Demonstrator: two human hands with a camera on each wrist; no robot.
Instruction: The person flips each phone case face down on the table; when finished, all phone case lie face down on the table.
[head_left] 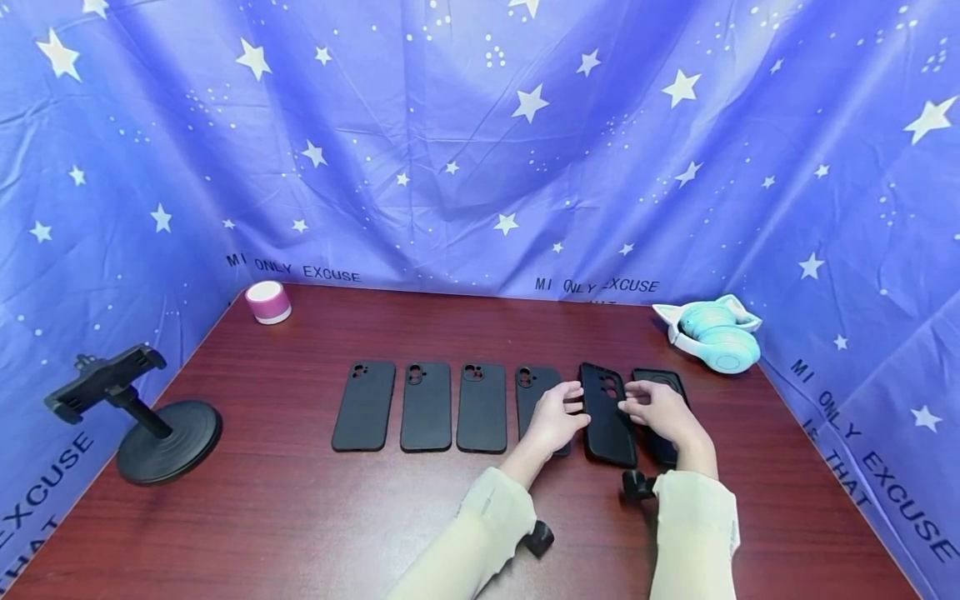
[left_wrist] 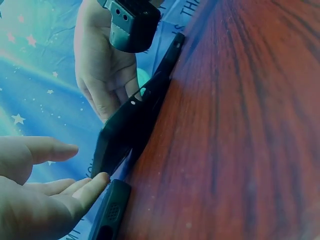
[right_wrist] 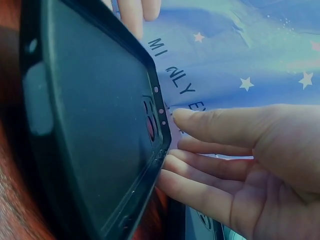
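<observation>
A black phone case (head_left: 607, 421) stands tilted on the table between both hands, its hollow inner side showing. At its left, my left hand (head_left: 557, 419) reaches over another case. The left wrist view shows a fingertip of this hand (left_wrist: 55, 192) touching the case's edge, the thumb held apart. From the right, my right hand (head_left: 663, 410) has its fingertips at the opposite edge; in the right wrist view its fingers (right_wrist: 210, 192) are nearly straight against the rim, thumb beside it. Partly under my right hand lies another black case (head_left: 660, 437).
Several black cases (head_left: 480, 412) lie back up in a row to the left. A phone stand (head_left: 168, 442) is at the far left and a pink-and-white cylinder (head_left: 268, 302) at the back left. Light-blue cat-ear headphones (head_left: 716, 337) sit at the back right. Starry curtains (head_left: 450, 150) surround the table.
</observation>
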